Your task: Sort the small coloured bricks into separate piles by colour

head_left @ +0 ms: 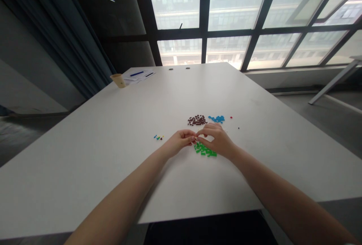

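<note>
My left hand (184,139) and my right hand (215,138) meet fingertip to fingertip above the white table. Both are closed in a pinch, and whatever is between the fingers is too small to name. Just under them lies a pile of green building bricks (204,150), partly covered by my right hand. Beyond my fingers is a heap of dark brown bricks (197,120). Blue bricks (217,118) form a smaller pile to its right. Left of my left hand, a few tiny mixed-colour pieces (158,137) lie scattered.
A single red piece (231,117) and a tiny dark piece (238,128) lie to the right on the white table (113,143). At the far left stand a tan cup (118,80) and papers with a blue pen (137,73). Windows rise behind the far edge.
</note>
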Motion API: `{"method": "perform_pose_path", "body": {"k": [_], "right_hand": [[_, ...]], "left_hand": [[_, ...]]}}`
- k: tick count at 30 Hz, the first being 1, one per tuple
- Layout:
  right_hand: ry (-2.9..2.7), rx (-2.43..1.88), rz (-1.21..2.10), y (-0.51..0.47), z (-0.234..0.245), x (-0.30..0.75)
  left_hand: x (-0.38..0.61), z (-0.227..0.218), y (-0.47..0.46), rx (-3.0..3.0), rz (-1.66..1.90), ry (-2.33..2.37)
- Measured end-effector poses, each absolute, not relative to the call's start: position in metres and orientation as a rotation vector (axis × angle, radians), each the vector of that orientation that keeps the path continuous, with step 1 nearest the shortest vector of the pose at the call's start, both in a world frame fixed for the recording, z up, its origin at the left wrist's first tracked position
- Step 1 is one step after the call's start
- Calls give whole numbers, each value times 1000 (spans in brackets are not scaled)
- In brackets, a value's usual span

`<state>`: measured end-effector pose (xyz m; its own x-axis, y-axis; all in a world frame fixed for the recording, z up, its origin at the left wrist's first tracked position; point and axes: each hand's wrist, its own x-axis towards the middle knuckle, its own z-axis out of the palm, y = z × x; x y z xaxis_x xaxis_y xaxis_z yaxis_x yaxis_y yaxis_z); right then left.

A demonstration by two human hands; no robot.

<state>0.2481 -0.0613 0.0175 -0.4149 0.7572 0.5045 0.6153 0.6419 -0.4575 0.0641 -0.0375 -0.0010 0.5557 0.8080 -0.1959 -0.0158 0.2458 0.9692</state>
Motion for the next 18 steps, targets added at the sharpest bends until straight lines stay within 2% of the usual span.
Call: {"method": "perform_pose_path", "body": {"k": [18], "right_hand": [[-2244,-972,62,-53,6,251]], "left_hand": [[72,10,-49,909,656,868]]}}
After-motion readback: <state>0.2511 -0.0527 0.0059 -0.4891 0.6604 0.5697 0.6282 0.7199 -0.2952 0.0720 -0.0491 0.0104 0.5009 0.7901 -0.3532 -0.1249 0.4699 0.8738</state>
